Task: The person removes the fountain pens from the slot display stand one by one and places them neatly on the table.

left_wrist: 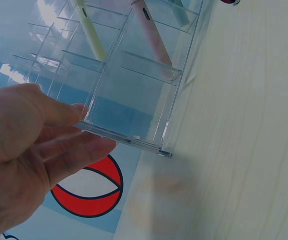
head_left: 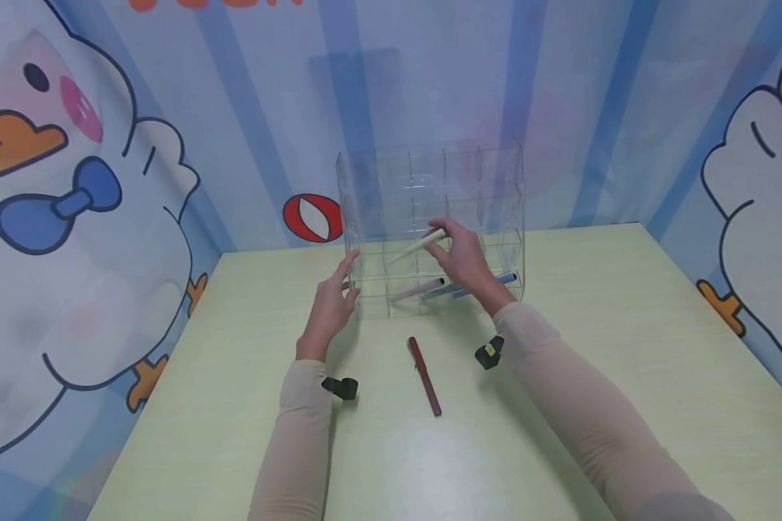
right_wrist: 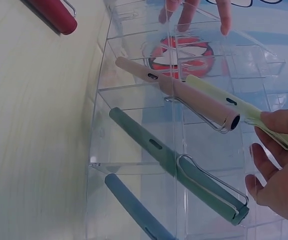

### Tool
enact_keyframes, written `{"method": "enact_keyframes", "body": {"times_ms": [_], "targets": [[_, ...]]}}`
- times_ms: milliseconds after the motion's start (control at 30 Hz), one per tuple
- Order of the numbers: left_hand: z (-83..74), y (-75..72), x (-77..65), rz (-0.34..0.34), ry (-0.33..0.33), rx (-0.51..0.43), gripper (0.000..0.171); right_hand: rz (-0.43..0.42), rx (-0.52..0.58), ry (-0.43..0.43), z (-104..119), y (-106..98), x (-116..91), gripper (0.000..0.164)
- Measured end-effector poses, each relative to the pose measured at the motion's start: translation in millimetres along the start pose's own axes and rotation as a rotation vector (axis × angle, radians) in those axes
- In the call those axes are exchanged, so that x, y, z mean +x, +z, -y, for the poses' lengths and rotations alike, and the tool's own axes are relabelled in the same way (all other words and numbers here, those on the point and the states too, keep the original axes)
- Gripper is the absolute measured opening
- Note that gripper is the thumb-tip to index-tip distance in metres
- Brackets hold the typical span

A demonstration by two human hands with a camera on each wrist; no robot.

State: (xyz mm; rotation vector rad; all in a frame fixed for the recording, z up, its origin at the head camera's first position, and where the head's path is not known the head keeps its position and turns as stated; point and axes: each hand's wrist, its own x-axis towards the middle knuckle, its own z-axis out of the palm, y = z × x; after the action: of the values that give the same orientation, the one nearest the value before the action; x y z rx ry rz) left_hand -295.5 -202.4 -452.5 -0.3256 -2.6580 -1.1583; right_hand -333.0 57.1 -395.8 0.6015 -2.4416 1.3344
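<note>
A clear acrylic pen rack [head_left: 401, 276] with many compartments stands upright near the back wall. My left hand [head_left: 329, 307] holds its left side edge, thumb and fingers on either face of the panel in the left wrist view. With thumb and fingertips my right hand [head_left: 463, 257] pinches a pale yellow-green pen [right_wrist: 219, 97] by its clip end; the other end sits inside a second-row compartment. In the bottom row lie a pink pen [right_wrist: 184, 95], a green pen [right_wrist: 199, 185] and a blue pen [right_wrist: 136, 205], tilted with their cap ends toward me.
A dark red pen [head_left: 425, 376] lies on the pale wooden table [head_left: 560, 325] in front of the rack, between my forearms. Behind stands a blue striped backdrop [head_left: 267, 108] with cartoon birds and a red ball print [head_left: 313, 217].
</note>
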Motion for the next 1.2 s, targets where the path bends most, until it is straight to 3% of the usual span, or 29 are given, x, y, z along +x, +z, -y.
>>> {"method": "enact_keyframes", "body": {"times_ms": [500,800,1200], "targets": [[-0.7,-0.5,0.6,0.007,-0.008,0.004,0.076,-0.113,0.151,-0.026,-1.5,-9.4,-6.4,0.042],[0.0,-1.1,1.0,0.005,0.000,-0.008,0.075,-0.207,0.335,-0.074,4.4,-13.8,-9.2,0.042],[-3.1,-0.4,0.3,0.021,-0.033,-0.003,0.078,-0.300,0.432,-0.086,44.4,-40.8,-29.3,0.040]]}}
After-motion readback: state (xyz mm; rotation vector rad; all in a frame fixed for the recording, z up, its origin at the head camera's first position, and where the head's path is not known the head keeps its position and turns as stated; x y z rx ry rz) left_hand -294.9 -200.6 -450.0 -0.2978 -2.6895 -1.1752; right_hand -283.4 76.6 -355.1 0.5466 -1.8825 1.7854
